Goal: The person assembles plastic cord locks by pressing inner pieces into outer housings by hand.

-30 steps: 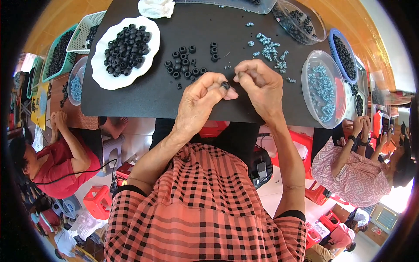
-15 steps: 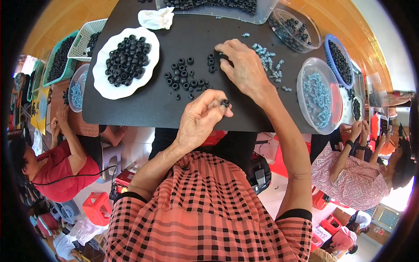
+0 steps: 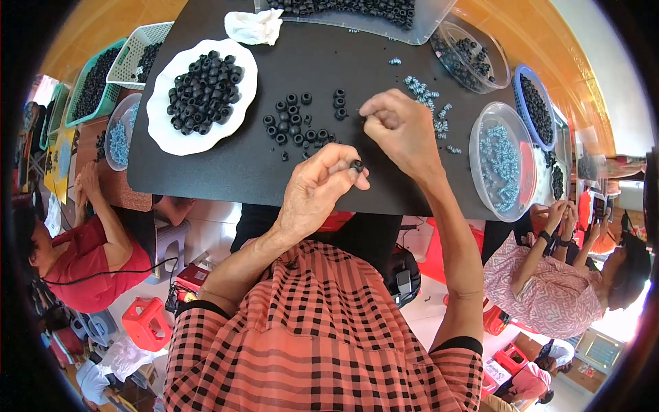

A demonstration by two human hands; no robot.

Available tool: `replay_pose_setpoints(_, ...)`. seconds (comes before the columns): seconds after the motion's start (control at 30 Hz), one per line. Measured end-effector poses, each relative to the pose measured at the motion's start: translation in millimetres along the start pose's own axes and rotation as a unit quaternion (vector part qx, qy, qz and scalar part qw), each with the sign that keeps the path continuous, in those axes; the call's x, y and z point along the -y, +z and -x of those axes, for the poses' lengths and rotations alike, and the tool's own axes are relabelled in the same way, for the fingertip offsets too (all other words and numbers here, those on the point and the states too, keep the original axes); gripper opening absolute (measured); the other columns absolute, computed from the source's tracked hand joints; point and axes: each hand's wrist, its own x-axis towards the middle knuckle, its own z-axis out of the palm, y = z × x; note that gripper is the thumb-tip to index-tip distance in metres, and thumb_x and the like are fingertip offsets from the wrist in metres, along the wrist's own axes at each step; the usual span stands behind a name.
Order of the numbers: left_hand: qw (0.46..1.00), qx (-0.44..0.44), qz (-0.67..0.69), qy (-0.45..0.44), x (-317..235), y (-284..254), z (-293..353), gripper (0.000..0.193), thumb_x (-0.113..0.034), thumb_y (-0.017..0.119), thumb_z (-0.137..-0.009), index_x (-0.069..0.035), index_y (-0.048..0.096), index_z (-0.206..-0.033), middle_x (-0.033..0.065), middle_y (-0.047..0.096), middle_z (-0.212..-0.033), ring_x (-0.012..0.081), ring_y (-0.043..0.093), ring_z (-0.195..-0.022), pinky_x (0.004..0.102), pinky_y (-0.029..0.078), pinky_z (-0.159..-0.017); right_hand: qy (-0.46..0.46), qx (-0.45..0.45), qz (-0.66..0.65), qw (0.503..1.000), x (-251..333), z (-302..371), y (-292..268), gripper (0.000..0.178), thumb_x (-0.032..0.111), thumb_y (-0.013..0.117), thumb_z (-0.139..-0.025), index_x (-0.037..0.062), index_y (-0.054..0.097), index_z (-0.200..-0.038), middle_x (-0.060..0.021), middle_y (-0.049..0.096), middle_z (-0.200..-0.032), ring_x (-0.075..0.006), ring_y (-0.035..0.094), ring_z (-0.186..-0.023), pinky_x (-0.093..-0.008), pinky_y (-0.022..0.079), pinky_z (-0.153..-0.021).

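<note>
On matte black board (image 3: 206,175): left hand (image 3: 319,196) pinching 1 small black rubber ring (image 3: 357,165) between thumb and fingertips. Right hand (image 3: 401,130) curled shut just beside loose ring cluster (image 3: 298,123); contents cannot tell. Scalloped white plate (image 3: 161,134) heaped with rings. Clear round tub (image 3: 480,172), pale blue springs.

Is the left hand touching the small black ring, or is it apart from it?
Touching. The head view shows the left hand pinching the small black ring between thumb and fingertip, with no gap, above the black board.
</note>
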Motion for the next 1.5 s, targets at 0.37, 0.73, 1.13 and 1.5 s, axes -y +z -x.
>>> replay_pose_setpoints(0.37,0.999,-0.020,0.033,0.014,2.9,0.8,-5.6,0.011,-0.003,0.050,-0.096,0.001,0.058,-0.103,0.0048,0.067,-0.086,0.0083,0.062,-0.088,0.0237,0.047,-0.087,0.036,0.012,-0.329,0.943,17.6,50.9,-5.2,0.010,-0.007,0.063,-0.084,-0.0024,0.065,-0.093,-0.0037,0.065,-0.088,-0.0079,0.062,-0.076,-0.0219,0.051,-0.070)
replay_pose_setpoints(0.73,0.985,-0.033,-0.169,-0.020,-10.6,7.3,-0.8,0.015,0.003,0.050,-0.091,0.001,0.057,-0.103,0.0010,0.063,-0.080,0.0043,0.059,-0.080,0.0190,0.048,-0.072,0.018,0.009,-0.279,0.960,19.2,59.4,-1.9,0.010,-0.007,0.065,-0.079,-0.0039,0.067,-0.089,-0.0076,0.066,-0.092,-0.0096,0.065,-0.078,-0.0232,0.054,-0.067)
replay_pose_setpoints(1.13,0.996,-0.018,-0.085,0.011,-2.7,10.4,-0.9,0.017,0.003,0.050,-0.091,0.003,0.055,-0.108,0.0027,0.061,-0.082,0.0071,0.061,-0.082,0.0217,0.051,-0.075,0.069,0.012,-0.273,0.959,15.8,59.4,-2.3,0.007,-0.005,0.062,-0.083,-0.0034,0.066,-0.090,-0.0083,0.069,-0.088,-0.0113,0.068,-0.069,-0.0224,0.053,-0.064)
replay_pose_setpoints(1.5,0.997,-0.003,-0.074,0.037,-3.7,8.0,1.1,0.020,0.002,0.052,-0.089,0.001,0.058,-0.108,0.0010,0.061,-0.077,0.0059,0.058,-0.074,0.0221,0.048,-0.068,0.080,-0.004,-0.280,0.957,11.5,53.7,5.0,0.003,-0.002,0.061,-0.089,-0.0022,0.065,-0.088,0.0018,0.063,-0.079,-0.0040,0.057,-0.067,-0.0197,0.047,-0.062)
